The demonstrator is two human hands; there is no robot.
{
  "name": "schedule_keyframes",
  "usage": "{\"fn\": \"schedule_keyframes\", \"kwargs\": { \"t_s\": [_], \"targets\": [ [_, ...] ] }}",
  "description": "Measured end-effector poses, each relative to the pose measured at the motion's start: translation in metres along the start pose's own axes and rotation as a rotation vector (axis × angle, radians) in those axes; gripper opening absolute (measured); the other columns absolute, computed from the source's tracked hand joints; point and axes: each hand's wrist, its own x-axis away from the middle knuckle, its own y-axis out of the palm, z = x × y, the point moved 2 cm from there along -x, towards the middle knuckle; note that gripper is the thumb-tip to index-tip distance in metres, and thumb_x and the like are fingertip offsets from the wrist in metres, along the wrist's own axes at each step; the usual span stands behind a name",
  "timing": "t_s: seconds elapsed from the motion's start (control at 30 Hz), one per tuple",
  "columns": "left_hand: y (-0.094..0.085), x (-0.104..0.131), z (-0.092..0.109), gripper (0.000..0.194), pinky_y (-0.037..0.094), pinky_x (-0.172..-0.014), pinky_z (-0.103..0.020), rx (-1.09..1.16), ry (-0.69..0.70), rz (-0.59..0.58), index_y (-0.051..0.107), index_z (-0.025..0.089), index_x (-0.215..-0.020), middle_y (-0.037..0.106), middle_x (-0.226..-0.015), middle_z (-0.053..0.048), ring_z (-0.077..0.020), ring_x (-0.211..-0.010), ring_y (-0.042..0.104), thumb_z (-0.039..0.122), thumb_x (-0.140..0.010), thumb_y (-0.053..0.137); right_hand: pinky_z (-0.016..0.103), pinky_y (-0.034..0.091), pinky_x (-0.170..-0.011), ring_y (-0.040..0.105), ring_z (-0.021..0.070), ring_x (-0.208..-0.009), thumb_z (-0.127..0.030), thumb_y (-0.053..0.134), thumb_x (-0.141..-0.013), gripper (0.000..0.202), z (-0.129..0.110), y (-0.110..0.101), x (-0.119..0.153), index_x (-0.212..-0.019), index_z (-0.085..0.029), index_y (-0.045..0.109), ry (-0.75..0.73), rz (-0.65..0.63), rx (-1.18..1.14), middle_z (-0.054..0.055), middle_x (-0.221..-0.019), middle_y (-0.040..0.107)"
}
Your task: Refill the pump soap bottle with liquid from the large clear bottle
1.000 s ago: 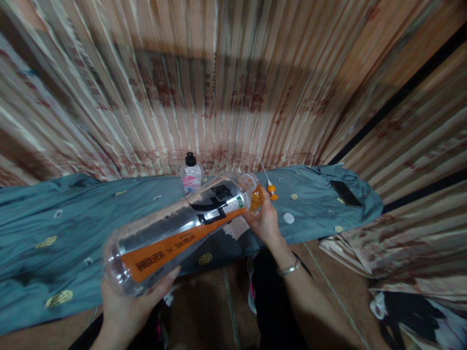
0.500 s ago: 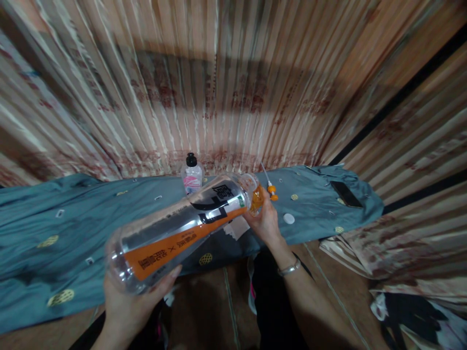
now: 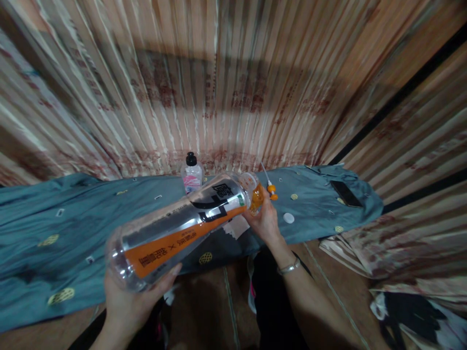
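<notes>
A large clear plastic bottle [image 3: 178,228] with an orange and black label lies tilted across the view, its mouth toward the upper right. My left hand [image 3: 136,301] is closed round its base from below. At the bottle's mouth, my right hand [image 3: 268,218] grips a small amber bottle [image 3: 256,198], mouth to mouth with the large one; fingers partly hide it. Just beyond lies an orange-and-white pump top [image 3: 272,190] with a thin tube. A white round cap [image 3: 289,218] rests right of my right hand, and a piece of white paper [image 3: 236,227] lies under the bottles.
A narrow surface under a teal patterned cloth [image 3: 44,209] runs across. On it stand a black-capped bottle with a pink label [image 3: 191,174] and, at right, a black phone [image 3: 346,193]. A pleated curtain [image 3: 233,97] hangs behind. Dark cloth [image 3: 412,311] lies at lower right.
Almost nothing differs. The large bottle and both hands hold nearly the same position, with only a very slight shift.
</notes>
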Motion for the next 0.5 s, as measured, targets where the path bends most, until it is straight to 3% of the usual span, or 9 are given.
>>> {"fn": "schedule_keyframes", "kwargs": {
  "t_s": [0.2, 0.5],
  "targets": [
    [0.0, -0.005, 0.015, 0.078, 0.069, -0.086, -0.056, 0.046, -0.118, 0.054, 0.061, 0.025, -0.091, 0.075, -0.09, -0.006, -0.0352, -0.09, 0.079, 0.075, -0.042, 0.096, 0.059, 0.067, -0.107, 0.078, 0.042, -0.13, -0.042, 0.089, -0.081, 0.092, 0.003, 0.001, 0.0, -0.16, -0.015, 0.051, 0.001, 0.003, 0.015, 0.025, -0.147, 0.075],
    [-0.001, -0.008, 0.018, 0.078, 0.068, -0.083, -0.056, 0.035, -0.156, 0.024, 0.06, 0.026, -0.091, 0.074, -0.087, -0.004, -0.0347, -0.086, 0.079, 0.066, -0.037, 0.098, 0.06, 0.065, -0.11, 0.076, 0.0423, -0.133, -0.043, 0.088, -0.082, 0.091, 0.003, 0.001, 0.0, -0.16, -0.015, 0.051, -0.009, 0.015, 0.018, 0.025, -0.151, 0.073]
  ]
}}
